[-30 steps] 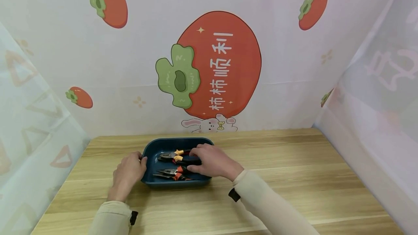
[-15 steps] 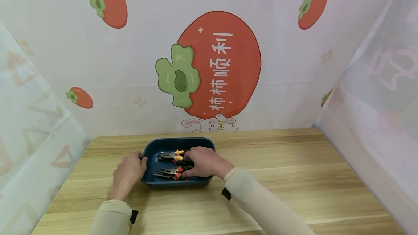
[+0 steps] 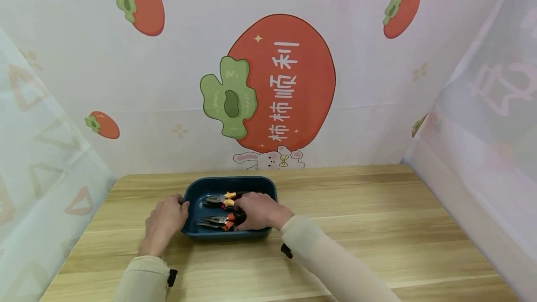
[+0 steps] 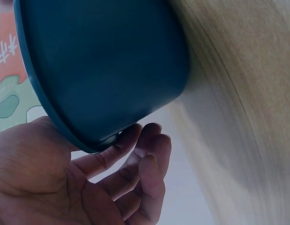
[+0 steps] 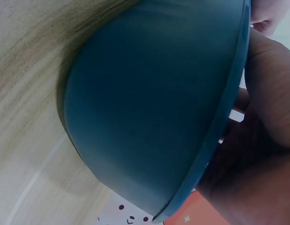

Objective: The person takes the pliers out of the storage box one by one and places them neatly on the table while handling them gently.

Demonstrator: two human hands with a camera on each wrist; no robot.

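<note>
A dark blue box point(image 3: 196, 209) stands on the table, its plain outer wall point(image 4: 112, 61) large in the left wrist view. My left hand point(image 3: 165, 220) grips its left rim, thumb at the rim and fingers against the outside. Two pairs of pliers lie in the box, jaws to the left. The pliers with yellow-and-black handles point(image 3: 228, 203) are at the back; the long-nose pliers with orange-and-black handles point(image 3: 226, 221) are in front. My right hand point(image 3: 262, 211) reaches over the right end, its fingers and thumb about the front pliers' handles. Its fingertips are hidden, so their hold is unclear.
The box rests on a wood-grain table point(image 3: 356, 227), left of its middle. Behind it rises a white backdrop point(image 3: 361, 125) printed with persimmons. Pale sheets point(image 3: 482, 162) hang along both sides.
My right hand has moved left and slightly lower inside the box, from above the handles to around those of the front pliers. The left hand and the box have stayed in place.
</note>
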